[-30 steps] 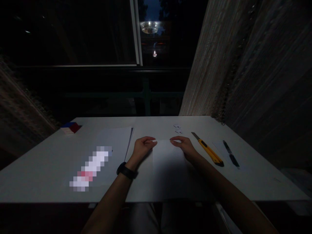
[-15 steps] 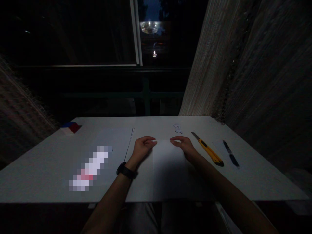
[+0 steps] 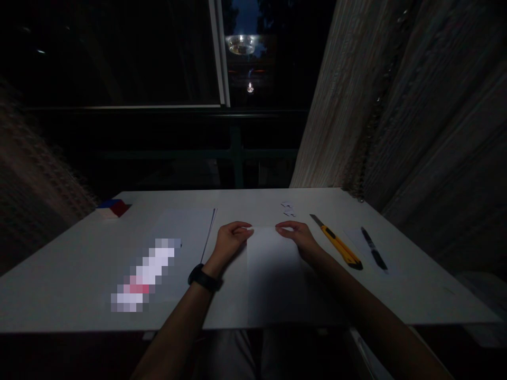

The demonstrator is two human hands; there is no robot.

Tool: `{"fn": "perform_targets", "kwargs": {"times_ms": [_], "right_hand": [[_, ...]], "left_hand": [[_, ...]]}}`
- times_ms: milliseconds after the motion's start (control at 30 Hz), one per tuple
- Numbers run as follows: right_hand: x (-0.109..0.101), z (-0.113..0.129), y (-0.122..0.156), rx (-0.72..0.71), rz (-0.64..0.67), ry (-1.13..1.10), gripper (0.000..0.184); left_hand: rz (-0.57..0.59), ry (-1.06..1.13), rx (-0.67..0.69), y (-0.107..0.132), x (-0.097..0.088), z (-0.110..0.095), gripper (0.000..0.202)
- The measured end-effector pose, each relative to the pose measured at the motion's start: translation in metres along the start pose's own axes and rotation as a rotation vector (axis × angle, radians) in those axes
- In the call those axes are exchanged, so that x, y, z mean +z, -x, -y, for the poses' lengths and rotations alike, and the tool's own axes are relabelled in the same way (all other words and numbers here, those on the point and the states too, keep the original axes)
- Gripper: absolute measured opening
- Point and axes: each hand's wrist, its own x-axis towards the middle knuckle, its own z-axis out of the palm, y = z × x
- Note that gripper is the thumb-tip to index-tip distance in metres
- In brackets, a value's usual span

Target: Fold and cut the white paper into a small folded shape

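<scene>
On a white table [image 3: 79, 264] beside a dark window, left hand [image 3: 229, 244] and right hand [image 3: 300, 238] both resting at the far edge of a sheet of paper [image 3: 273, 274], fingertips curled down onto its two top corners. Sheet lying flat at the table's middle, running from the hands back to the near edge. Whether either hand actually pinches the paper or only presses on it, impossible to tell in the dim light. Black watch [image 3: 205, 278] on the left wrist. Just right of the right hand, a yellow utility knife [image 3: 336, 243], lying at a slant; farther right, a dark pen [image 3: 373, 248]. Small paper scraps [image 3: 289, 209] just beyond the right hand. Left of the left hand, a stack of sheets [image 3: 186, 232]; at the far left corner, a coloured cube [image 3: 112, 207].
</scene>
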Motion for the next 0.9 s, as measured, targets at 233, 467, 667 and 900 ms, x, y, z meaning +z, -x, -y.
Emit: {"fn": "perform_targets", "kwargs": {"times_ms": [233,467,667,900], "right_hand": [[0.001,0.0,0.001,-0.008,0.002,-0.012,0.034],[0.001,0.001,0.001,0.007,0.001,0.011,0.039],[0.011,0.007,0.008,0.066,0.036,-0.202,0.065],[0.017,0.011,0.015,0.083,0.121,-0.133,0.076]], "left_hand": [[0.005,0.003,-0.012,-0.001,-0.001,0.001,0.028],[-0.009,-0.033,-0.01,-0.001,0.0,0.001,0.027],[-0.169,-0.181,0.029,-0.005,-0.005,0.006,0.029],[-0.201,-0.119,0.028,-0.009,-0.008,0.01,0.033]]}}
